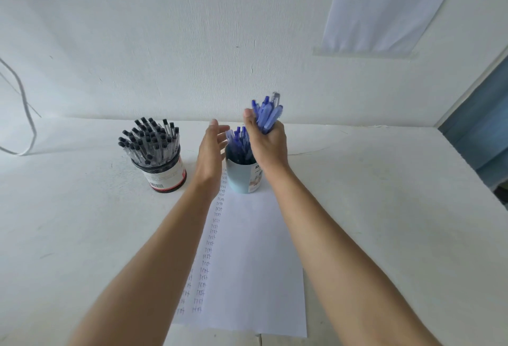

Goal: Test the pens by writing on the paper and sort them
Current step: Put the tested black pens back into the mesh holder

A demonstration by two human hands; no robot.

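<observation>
Now | right hand grips pens above cup | left hand beside rim

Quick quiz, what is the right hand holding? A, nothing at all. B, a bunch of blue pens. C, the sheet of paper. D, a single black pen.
B: the right hand grips a bunch of blue pens above the light blue cup, while the left hand is open beside that cup.
</observation>
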